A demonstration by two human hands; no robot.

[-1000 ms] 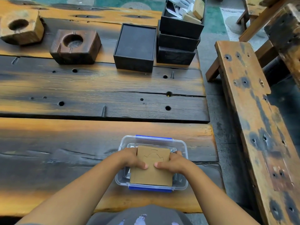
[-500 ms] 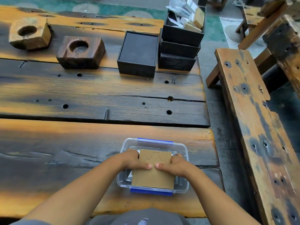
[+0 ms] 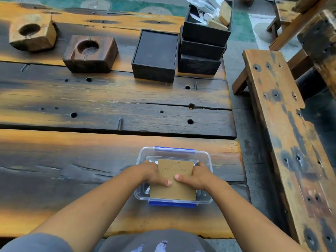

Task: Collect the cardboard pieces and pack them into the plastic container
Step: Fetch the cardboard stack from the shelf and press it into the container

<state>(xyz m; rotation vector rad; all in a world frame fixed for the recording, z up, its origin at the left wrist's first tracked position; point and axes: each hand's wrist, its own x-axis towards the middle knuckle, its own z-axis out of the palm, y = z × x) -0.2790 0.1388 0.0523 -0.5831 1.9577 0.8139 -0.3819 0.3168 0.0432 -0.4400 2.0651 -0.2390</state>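
Note:
A clear plastic container (image 3: 205, 157) with blue clips on its far and near rims sits at the table's near right corner. A flat brown cardboard piece (image 3: 174, 171) with curved cut lines lies tilted over its opening. My left hand (image 3: 154, 174) grips the piece's left edge, thumb on top. My right hand (image 3: 194, 176) grips its right edge the same way. The container's inside is mostly hidden under the cardboard and my hands.
Two wooden blocks with round holes, a light one (image 3: 32, 31) and a dark one (image 3: 90, 53), stand at the far left. A black box (image 3: 155, 55) and stacked black trays (image 3: 203, 42) holding small packets stand at the far right. A wooden bench (image 3: 283, 124) runs along the table's right side.
The cardboard piece and both hands have sunk slightly lower into the container. The camera has tilted a little, so the table's far end shows more.

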